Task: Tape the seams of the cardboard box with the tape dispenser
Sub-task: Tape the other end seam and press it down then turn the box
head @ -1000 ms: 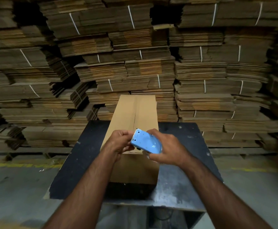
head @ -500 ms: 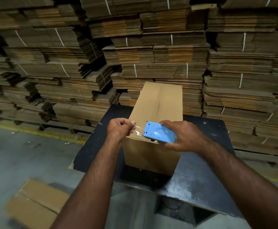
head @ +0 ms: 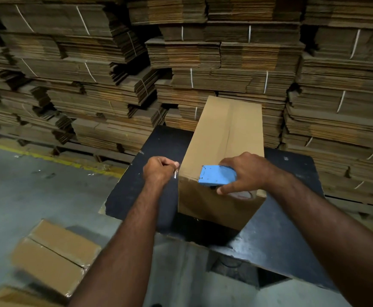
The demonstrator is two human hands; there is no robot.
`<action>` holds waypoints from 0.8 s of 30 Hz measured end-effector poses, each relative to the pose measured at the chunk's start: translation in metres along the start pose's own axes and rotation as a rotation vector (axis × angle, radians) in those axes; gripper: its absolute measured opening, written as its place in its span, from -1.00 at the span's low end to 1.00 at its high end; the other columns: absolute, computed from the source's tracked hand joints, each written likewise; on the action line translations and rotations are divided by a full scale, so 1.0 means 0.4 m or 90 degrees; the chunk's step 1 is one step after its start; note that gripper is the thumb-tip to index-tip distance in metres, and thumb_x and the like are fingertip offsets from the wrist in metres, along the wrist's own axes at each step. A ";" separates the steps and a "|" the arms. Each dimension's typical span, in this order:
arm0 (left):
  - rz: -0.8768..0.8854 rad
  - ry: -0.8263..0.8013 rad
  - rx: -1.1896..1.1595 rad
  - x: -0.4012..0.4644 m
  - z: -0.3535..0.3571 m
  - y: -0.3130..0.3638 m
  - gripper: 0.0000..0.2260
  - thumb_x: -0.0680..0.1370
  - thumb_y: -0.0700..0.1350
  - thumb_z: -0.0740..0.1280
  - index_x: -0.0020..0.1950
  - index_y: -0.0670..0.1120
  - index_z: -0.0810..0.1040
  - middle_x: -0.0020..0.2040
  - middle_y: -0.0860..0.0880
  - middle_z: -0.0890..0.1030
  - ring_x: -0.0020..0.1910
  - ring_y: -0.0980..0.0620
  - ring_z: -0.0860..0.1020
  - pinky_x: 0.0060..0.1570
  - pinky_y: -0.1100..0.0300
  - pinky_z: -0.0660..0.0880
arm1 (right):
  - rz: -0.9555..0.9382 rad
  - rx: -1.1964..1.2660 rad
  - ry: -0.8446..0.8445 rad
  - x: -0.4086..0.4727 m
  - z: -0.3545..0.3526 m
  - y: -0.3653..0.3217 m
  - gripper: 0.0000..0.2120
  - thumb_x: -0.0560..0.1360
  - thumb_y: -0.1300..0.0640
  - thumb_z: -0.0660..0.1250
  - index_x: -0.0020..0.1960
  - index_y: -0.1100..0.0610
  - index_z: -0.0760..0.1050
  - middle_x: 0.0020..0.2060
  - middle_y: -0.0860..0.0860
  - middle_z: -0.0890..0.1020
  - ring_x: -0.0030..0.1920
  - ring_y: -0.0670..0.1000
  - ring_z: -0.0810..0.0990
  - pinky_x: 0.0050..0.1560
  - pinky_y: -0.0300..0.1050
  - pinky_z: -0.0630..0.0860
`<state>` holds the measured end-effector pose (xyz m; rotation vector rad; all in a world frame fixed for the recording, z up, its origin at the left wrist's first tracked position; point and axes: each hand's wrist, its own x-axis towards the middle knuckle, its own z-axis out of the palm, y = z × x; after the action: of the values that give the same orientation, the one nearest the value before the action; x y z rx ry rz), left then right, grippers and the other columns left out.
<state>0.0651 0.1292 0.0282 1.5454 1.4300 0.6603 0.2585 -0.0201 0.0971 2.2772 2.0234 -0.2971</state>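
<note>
Probably light and stiff, the cardboard box (head: 221,138) sits under the right hand (head: 249,171), whose fingers wrap the blue tape dispenser (head: 216,175). Beyond the box's near corner, the left hand (head: 159,171) pinches the thin, clingy tape end (head: 175,173).

Cardboard box (head: 223,138) lying lengthwise on the worktop (head: 276,235), long axis running away from the viewer. Tape dispenser (head: 216,175) resting on the box's top at its near end, gripped by the right hand (head: 246,171). Left hand (head: 159,170) just beside the box's near left edge, pinching a tape end (head: 175,171). Stacked flat cartons (head: 114,85) behind the worktop. Second box (head: 52,255) on the floor (head: 26,196), lower left.
</note>
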 end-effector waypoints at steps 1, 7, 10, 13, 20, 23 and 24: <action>0.001 -0.003 0.005 0.007 0.001 -0.007 -0.92 0.49 -0.10 0.50 -0.16 -0.09 0.67 -0.14 -0.01 0.68 -0.08 0.05 0.62 -0.06 0.09 0.61 | 0.001 -0.006 -0.011 0.010 -0.004 -0.007 -0.26 0.28 -0.50 0.30 0.30 -0.08 0.43 -0.04 -0.09 0.59 -0.07 -0.02 0.54 -0.15 -0.07 0.54; -0.022 -0.059 -0.012 0.043 0.008 -0.039 -0.92 0.50 -0.11 0.49 -0.16 -0.08 0.67 -0.15 0.00 0.67 -0.13 0.09 0.60 -0.10 0.17 0.56 | 0.030 -0.046 -0.052 0.057 -0.013 -0.032 -0.31 0.24 -0.48 0.34 0.25 -0.13 0.46 -0.05 -0.11 0.60 -0.06 -0.01 0.55 -0.10 0.00 0.58; -0.024 -0.112 -0.027 0.054 0.020 -0.069 -0.88 0.51 -0.07 0.47 -0.21 -0.07 0.66 -0.18 -0.02 0.68 -0.22 0.05 0.55 -0.16 0.17 0.50 | 0.056 -0.069 -0.067 0.078 -0.008 -0.049 -0.29 0.19 -0.47 0.34 0.25 -0.16 0.46 -0.02 -0.11 0.61 -0.04 0.00 0.57 -0.09 0.03 0.58; 0.015 -0.112 -0.010 0.061 0.020 -0.086 -0.84 0.52 -0.04 0.45 -0.21 -0.08 0.66 -0.23 0.00 0.67 -0.24 0.02 0.57 -0.21 0.18 0.50 | 0.066 -0.096 -0.069 0.094 -0.004 -0.068 -0.33 0.22 -0.44 0.34 0.25 -0.16 0.46 -0.01 -0.11 0.62 -0.04 0.00 0.57 -0.11 -0.02 0.55; 0.161 -0.155 0.239 0.048 0.009 -0.112 -0.41 0.66 -0.01 0.19 0.63 0.09 -0.01 0.40 -0.19 0.45 0.37 -0.17 0.43 0.25 -0.11 0.43 | 0.088 -0.105 -0.070 0.088 -0.015 -0.083 -0.36 0.27 -0.42 0.35 0.27 -0.17 0.45 0.01 -0.13 0.63 -0.02 -0.02 0.58 -0.07 -0.02 0.56; 0.176 -0.148 -0.093 0.018 -0.005 -0.127 -0.42 0.58 -0.28 0.18 0.60 -0.09 0.16 0.46 -0.12 0.44 0.41 0.02 0.42 0.40 0.01 0.38 | 0.084 -0.110 -0.066 0.083 -0.009 -0.090 -0.36 0.32 -0.42 0.35 0.30 -0.16 0.44 0.04 -0.14 0.64 0.01 -0.03 0.59 -0.10 -0.08 0.51; 0.151 -0.205 -0.179 -0.001 0.001 -0.134 -0.37 0.52 -0.30 0.17 0.60 -0.08 0.16 0.49 -0.09 0.41 0.40 0.08 0.41 0.42 0.01 0.37 | 0.086 -0.114 -0.068 0.082 -0.009 -0.092 -0.37 0.32 -0.42 0.35 0.30 -0.16 0.43 0.05 -0.14 0.64 0.01 -0.03 0.59 -0.12 -0.10 0.48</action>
<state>0.0393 0.1246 -0.0187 1.5270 0.8834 0.6832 0.2259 0.0171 0.0965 2.2248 1.7602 -0.2130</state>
